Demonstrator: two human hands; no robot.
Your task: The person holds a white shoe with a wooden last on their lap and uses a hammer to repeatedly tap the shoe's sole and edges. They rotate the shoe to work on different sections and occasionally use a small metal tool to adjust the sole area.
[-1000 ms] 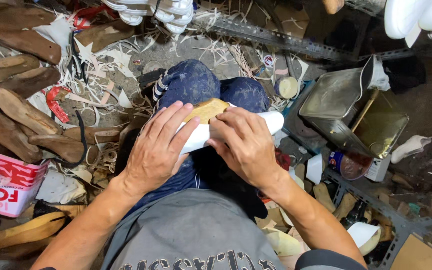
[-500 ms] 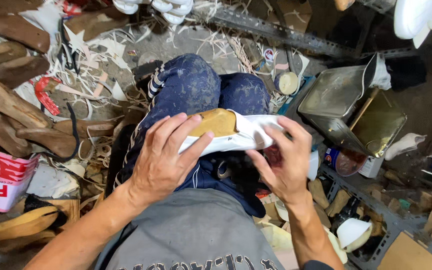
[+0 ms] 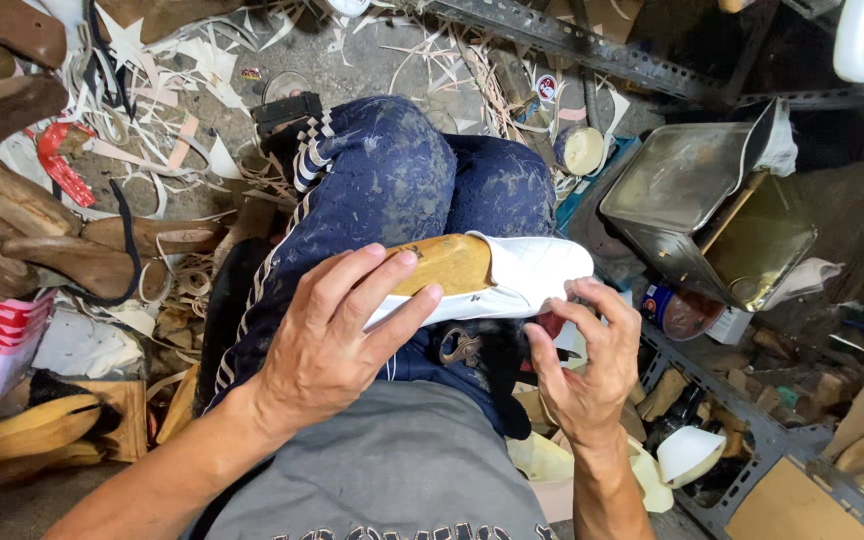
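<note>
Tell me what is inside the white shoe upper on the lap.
A tan wooden last fills the white shoe upper; its bare heel end sticks out under the left hand. The toe part is covered by the upper. The right hand hides the underside.

We have one view only, from the camera on the head, so no second view shares any of it. We look steeply down our own front: the grey shirt (image 3: 392,470) fills the bottom edge, the lap (image 3: 392,190) runs up the middle. The left hand (image 3: 337,335) and right hand (image 3: 582,365) sit close below the lens, near the centre. Farther off, the littered floor (image 3: 372,60) spreads to the top edge, a metal rack (image 3: 592,45) crossing the upper right.
</note>
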